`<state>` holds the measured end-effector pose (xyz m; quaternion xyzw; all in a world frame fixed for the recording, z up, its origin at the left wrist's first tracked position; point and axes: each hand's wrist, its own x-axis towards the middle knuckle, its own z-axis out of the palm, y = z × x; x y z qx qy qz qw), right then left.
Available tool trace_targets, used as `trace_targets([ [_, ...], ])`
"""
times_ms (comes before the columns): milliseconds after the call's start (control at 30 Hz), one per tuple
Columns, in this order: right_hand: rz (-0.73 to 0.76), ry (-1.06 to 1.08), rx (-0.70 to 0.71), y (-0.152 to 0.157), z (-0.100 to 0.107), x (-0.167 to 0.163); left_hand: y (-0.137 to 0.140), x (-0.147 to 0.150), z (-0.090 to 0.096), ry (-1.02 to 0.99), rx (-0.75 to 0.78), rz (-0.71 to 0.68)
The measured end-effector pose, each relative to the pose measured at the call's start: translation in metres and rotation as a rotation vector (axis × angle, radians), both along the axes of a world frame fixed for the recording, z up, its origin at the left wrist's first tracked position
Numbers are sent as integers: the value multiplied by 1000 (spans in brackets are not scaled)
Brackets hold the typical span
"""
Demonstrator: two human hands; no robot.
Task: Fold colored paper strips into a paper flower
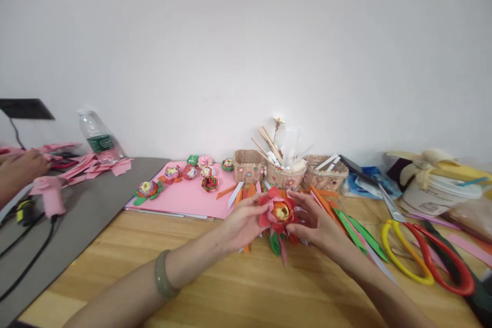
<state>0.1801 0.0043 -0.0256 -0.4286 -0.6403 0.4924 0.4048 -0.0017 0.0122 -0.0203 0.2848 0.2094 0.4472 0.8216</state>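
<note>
Between my hands is a red paper flower [277,204] with a pale yellow centre, raised above the table. My left hand [246,223] grips its left side, thumb near the petals. Curved fingers of my right hand [313,218] touch the petals on the right. Below and behind the flower lie orange, white and pink paper strips, with a green paper piece [274,243] just under it. Green strips [361,233] fan out to the right of my right hand. Several finished-looking paper flowers [209,183] rest on a pink sheet [169,202] at the back left.
Three small baskets [249,166] stand by the wall, the middle one holding sticks. Scissors [407,251] with yellow and red handles lie right, near a white tub [438,193] and banana peel [446,164]. At left are a pink glue gun [49,197], a bottle [98,138] and another person's hand [28,164].
</note>
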Motion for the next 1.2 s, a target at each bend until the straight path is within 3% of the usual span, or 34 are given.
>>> trace_targets([
  [100,-19,-51,13,-2,8,1,0,-2,3,27,-21,-73],
  [300,129,-56,-57,-9,31,8,9,-13,12,98,-66,-213],
  [433,309,-44,-94,-13,33,8,4,-16,11,198,-60,-327],
  [533,313,-96,-46,-13,31,8,-6,-17,9,272,7,-351],
  [667,190,-185,22,-9,38,12,-10,-17,7,265,66,-291],
  [833,-104,-258,185,-5,50,10,-3,-19,5,220,134,-144],
  [933,-111,-325,281,-9,47,0,0,-18,6,225,163,-57],
  [1100,-139,-518,569,-18,38,-14,-2,-12,5,267,198,43],
  [1200,-127,-542,624,-17,34,-16,-1,-8,2,300,215,62],
])
